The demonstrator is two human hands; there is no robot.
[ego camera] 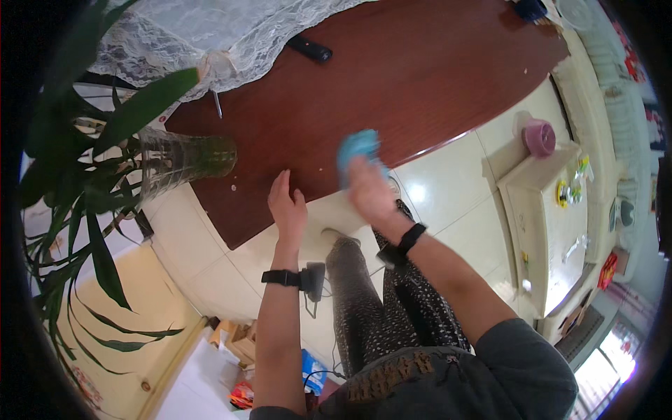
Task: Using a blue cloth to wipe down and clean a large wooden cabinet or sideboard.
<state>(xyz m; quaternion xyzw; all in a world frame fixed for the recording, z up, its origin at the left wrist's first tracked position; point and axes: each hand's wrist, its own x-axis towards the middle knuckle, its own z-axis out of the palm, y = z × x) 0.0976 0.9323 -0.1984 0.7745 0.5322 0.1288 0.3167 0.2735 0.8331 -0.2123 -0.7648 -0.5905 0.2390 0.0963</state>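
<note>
My right hand (370,191) is blurred and holds a blue cloth (359,147) at the near edge of a dark red wooden table (420,79). Over the same edge reaches my left hand (287,205), its fingers apart and nothing in it. Left of that hand, a ribbed clear glass vase (189,157) with greenish water bears a long-leaved green plant (105,262). Small pale specks lie on the wood near my left hand. A black remote control (310,49) lies partly under a white lace tablecloth (236,47) farther back.
A pink round container (539,138) stands on a cream low cabinet (556,226) at the right, with small items on its top. Sofas line the far right. Cardboard boxes (244,344) and bags are on the floor at the lower left. A dark blue object (530,9) sits at the table's far end.
</note>
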